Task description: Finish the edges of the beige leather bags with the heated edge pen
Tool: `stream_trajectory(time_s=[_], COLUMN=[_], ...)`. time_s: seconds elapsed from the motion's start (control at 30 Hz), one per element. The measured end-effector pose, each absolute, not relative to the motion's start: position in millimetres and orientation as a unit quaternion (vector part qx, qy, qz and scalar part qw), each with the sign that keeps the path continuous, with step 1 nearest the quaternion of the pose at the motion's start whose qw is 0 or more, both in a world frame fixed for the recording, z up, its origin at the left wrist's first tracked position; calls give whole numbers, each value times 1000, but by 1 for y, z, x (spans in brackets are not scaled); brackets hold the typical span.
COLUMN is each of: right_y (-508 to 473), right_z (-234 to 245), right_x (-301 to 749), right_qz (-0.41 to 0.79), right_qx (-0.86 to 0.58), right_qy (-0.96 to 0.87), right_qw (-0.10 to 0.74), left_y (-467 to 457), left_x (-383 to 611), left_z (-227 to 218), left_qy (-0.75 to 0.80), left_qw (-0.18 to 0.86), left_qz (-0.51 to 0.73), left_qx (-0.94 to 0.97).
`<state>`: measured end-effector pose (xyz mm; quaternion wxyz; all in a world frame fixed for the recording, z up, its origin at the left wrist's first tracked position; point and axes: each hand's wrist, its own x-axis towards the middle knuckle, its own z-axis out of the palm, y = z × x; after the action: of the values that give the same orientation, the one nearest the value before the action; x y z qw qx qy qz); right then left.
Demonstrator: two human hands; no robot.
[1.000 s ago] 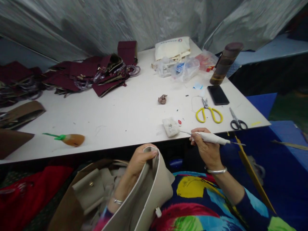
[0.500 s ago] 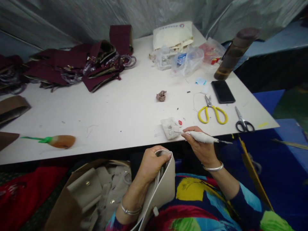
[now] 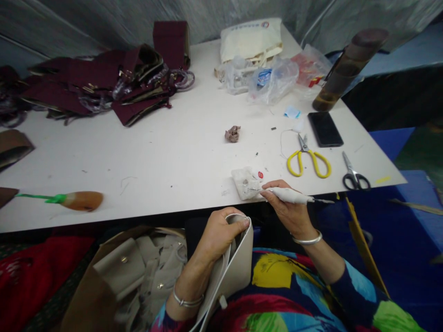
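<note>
Gripped by its upper edge, a cream handbag (image 3: 238, 265) rests against my lap in my left hand (image 3: 219, 233), with the thumb on the rim and the fingers behind it. My right hand (image 3: 289, 210) pinches a slim tool with a white wrapped handle (image 3: 289, 195) and a thin metal tip at both ends. One tip points left and touches or hovers over a crumpled white pad (image 3: 245, 183) at the table's front edge; which of the two I cannot tell. A small red piece (image 3: 260, 175) lies beside the pad.
Yellow-handled scissors (image 3: 309, 159), black scissors (image 3: 355, 175), a phone (image 3: 325, 129) and a bottle (image 3: 346, 71) occupy the right side. Maroon bags (image 3: 100, 83) pile up at the back left. An orange bottle with a green nozzle (image 3: 85, 201) lies front left. A box of cream bags (image 3: 119, 263) stands below.
The view has shifted slightly, so the things on the table sit a little differently in the picture. Both hands keep their holds and have barely moved.
</note>
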<state>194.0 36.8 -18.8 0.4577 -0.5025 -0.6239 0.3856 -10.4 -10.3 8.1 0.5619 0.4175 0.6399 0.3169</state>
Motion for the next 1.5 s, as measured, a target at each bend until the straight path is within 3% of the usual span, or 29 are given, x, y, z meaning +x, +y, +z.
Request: stream_trajectory(time_s=[0.17, 0.4, 1.13, 1.33, 1.5], right_y=[33, 22, 45, 42, 17], right_z=[-14, -6, 26, 23, -6], right_x=[197, 203, 211, 205, 202], right_qz=[401, 595, 587, 584, 572], right_qx=[-504, -423, -370, -374, -402], right_qy=[-592, -524, -662, -650, -578], right_qw=[484, 438, 284, 310, 421], left_y=[-12, -13, -20, -19, -16], left_x=[-11, -2, 18, 21, 16], left_z=[12, 23, 32, 30, 24], left_qy=[643, 632, 604, 600, 605], left_qw=[564, 577, 618, 635, 646], left_qz=[294, 273, 292, 297, 320], left_qx=[427, 439, 409, 386, 338])
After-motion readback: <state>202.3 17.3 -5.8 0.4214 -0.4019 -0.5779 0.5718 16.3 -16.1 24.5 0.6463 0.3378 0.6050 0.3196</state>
